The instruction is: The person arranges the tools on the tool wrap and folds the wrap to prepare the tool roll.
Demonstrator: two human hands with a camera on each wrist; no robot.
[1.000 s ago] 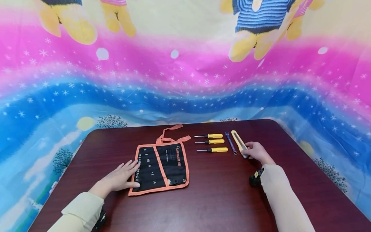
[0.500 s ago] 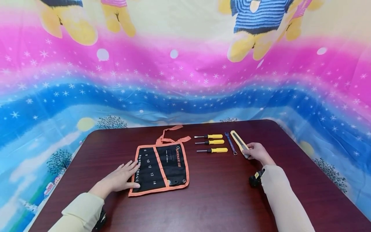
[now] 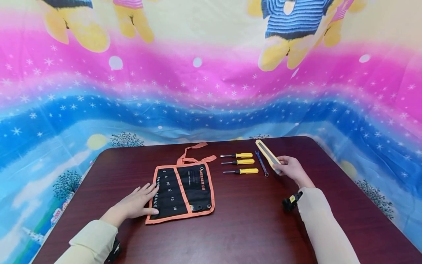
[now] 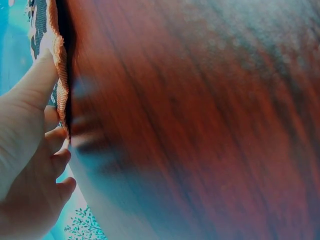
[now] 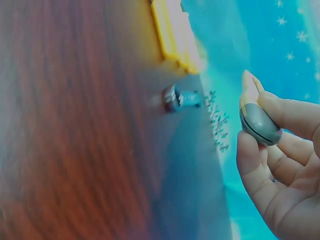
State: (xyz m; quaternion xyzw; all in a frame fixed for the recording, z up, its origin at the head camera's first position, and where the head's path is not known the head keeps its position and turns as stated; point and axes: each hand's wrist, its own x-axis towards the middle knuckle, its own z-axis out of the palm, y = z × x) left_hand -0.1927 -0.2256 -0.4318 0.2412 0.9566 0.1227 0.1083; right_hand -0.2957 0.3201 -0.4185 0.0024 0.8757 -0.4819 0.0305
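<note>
My right hand [image 3: 291,169] pinches the grey end of a yellow utility knife [image 3: 266,152] between thumb and fingers. In the right wrist view the knife's rounded grey end [image 5: 260,124] shows raised above the tabletop. On the left, my left hand [image 3: 138,201] rests with spread fingers on the edge of a black tool pouch [image 3: 184,190] with orange trim and printed numbers. In the left wrist view, the thumb [image 4: 37,80] lies on the pouch's orange edging [image 4: 61,85]. A blue combination wrench [image 3: 262,164] lies just left of the knife.
Three screwdrivers with yellow handles [image 3: 244,161] lie in a column between pouch and wrench. The pouch's orange tie straps [image 3: 192,158] trail toward the back of the dark red wooden table [image 3: 250,227]. A printed cloth backdrop [image 3: 211,91] hangs behind the table.
My right hand has lifted the utility knife off the table, its far end shifting left and up toward the back edge. The left hand stays on the pouch.
</note>
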